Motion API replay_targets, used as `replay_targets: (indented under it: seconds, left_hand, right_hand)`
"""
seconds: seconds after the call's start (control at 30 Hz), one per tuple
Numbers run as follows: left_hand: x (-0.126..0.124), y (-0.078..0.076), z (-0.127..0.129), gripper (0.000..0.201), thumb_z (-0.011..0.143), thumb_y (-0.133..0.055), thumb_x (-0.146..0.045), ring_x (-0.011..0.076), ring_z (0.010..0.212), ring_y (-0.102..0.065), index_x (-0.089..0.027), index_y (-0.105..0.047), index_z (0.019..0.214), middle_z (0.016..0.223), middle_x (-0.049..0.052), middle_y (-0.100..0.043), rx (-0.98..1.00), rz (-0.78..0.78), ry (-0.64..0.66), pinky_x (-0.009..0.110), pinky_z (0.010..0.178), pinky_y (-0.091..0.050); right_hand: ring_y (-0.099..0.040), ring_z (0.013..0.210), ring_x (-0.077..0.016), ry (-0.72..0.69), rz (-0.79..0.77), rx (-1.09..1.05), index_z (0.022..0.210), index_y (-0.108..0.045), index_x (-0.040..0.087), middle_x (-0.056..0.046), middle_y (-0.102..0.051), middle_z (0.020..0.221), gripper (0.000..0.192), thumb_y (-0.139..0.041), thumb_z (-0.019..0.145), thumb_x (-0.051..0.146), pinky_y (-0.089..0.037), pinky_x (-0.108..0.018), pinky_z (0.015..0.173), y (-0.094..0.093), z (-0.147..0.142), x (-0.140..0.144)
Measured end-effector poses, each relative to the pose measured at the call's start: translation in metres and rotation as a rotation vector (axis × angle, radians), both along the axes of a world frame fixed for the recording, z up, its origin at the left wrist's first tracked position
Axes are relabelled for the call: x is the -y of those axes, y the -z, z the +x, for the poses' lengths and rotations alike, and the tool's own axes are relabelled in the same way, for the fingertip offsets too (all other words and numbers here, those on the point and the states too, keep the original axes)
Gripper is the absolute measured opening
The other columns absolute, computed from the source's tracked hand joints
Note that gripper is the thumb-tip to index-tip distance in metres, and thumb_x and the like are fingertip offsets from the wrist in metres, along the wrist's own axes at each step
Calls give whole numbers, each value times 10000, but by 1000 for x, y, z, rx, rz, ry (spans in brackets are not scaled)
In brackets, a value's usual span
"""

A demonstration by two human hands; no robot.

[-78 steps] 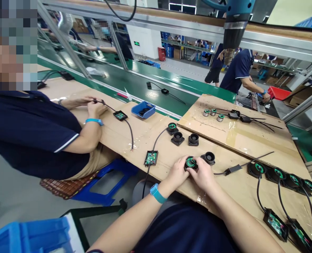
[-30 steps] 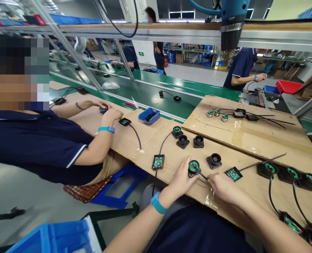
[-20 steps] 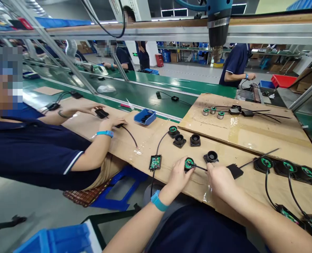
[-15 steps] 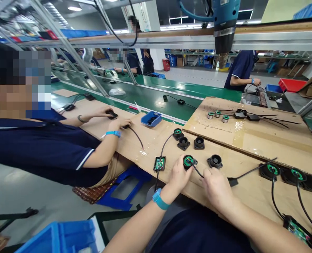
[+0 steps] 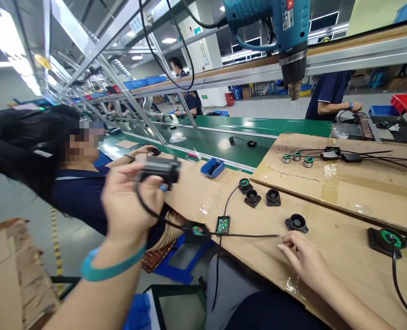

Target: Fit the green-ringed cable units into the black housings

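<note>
My left hand (image 5: 131, 197) is raised at left centre, closed around a black housing (image 5: 162, 169) blurred by motion. From it a black cable (image 5: 146, 208) curves down to a small black case with a green circuit board (image 5: 197, 230), which hangs off the table's near edge. A second black cable (image 5: 248, 235) runs right from this case, its end at the fingertips of my right hand (image 5: 301, 256). That hand is low over the cardboard, thumb and forefinger slightly apart. Just beyond it sits a black square-flanged housing (image 5: 297, 222).
Another open circuit case (image 5: 223, 225) is wired to a round board part (image 5: 244, 184). Two black housings (image 5: 252, 197) stand nearby. A blue bin (image 5: 212, 167) lies farther back. A power tool (image 5: 289, 41) hangs overhead. A co-worker (image 5: 86, 183) sits close at left.
My left hand has lifted the black housing off the cardboard, up and left, with its cable and circuit case trailing. My right hand has moved slightly right, to the cable's far end. The view has shifted.
</note>
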State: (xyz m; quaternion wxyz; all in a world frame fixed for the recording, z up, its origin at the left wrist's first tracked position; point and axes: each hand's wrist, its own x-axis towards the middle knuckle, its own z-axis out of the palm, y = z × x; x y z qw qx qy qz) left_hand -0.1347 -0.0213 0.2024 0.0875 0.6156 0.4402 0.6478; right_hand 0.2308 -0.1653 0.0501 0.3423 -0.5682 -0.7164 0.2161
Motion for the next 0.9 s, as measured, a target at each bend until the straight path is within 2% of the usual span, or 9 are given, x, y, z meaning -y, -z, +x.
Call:
replay_targets:
  seconds: [0.1, 0.17, 0.23, 0.3, 0.4, 0.6, 0.7, 0.77, 0.9]
  left_hand:
    - [-29, -44, -46, 462, 740, -782, -543, 201, 1025, -678, -259, -554, 1024, 1049, -44, -690, 36, 21, 48, 530, 949, -556]
    - [-56, -60, -70, 497, 667, -827, -522, 196, 936, -695, -258, -553, 986, 971, -50, -696, 32, -15, 16, 490, 867, -605]
    - [-88, -62, -86, 549, 629, -849, -495, 156, 827, -681, -202, -561, 995, 899, -44, -684, -47, -59, -45, 455, 828, -606]
    - [-122, -49, -91, 622, 565, -877, -505, 123, 755, -643, -159, -579, 987, 858, -38, -668, -124, -119, -64, 394, 801, -594]
    - [-169, -5, -75, 709, 494, -895, -556, 106, 669, -576, -133, -588, 973, 789, -37, -634, -147, -303, 5, 301, 694, -552]
    - [-223, 122, -10, 700, 434, -876, -594, 155, 698, -581, -150, -573, 881, 763, 3, -625, -129, -644, 172, 288, 665, -501]
    - [-234, 176, 14, 665, 455, -848, -619, 177, 715, -596, -159, -569, 846, 778, 19, -639, -154, -708, 194, 312, 686, -506]
    - [-237, 203, 26, 646, 473, -837, -621, 189, 710, -601, -162, -580, 847, 766, 21, -648, -196, -747, 207, 322, 683, -509]
    - [-232, 236, 42, 621, 488, -827, -600, 231, 756, -650, -176, -577, 867, 813, 48, -692, -294, -818, 239, 370, 745, -544]
  right_hand:
    - [-610, 694, -186, 61, -104, 26, 870, -606, 221, -46, -636, 810, 290, -498, 996, 458, -502, -314, 663, 31, 15, 4]
    - [-626, 700, -194, 84, -140, 46, 843, -612, 222, -41, -638, 778, 325, -493, 993, 484, -498, -315, 670, 50, 19, 4]
    - [-643, 716, -206, 102, -150, 73, 833, -618, 223, -44, -652, 784, 338, -494, 988, 497, -494, -320, 683, 64, 20, 2]
    - [-651, 726, -211, 112, -158, 101, 830, -619, 224, -44, -660, 791, 338, -482, 994, 487, -488, -324, 696, 73, 19, -2]
    - [-649, 714, -203, 113, -171, 135, 817, -609, 224, -39, -657, 777, 340, -449, 1011, 453, -480, -317, 694, 79, 16, -7]
    - [-642, 709, -178, 120, -131, 138, 808, -595, 213, -38, -650, 779, 293, -441, 1019, 348, -466, -282, 679, 77, 8, 0]
    - [-627, 699, -149, 80, -139, 70, 811, -595, 213, -20, -642, 761, 252, -467, 1011, 297, -458, -247, 655, 56, 9, 3]
    - [-603, 680, -137, 66, -84, 41, 822, -603, 212, -14, -629, 745, 235, -480, 1008, 287, -448, -239, 638, 33, 19, -8]
    - [-587, 740, -185, 279, 146, 194, 817, -629, 197, -57, -643, 779, 279, -480, 1006, 338, -452, -310, 720, -13, 75, -83]
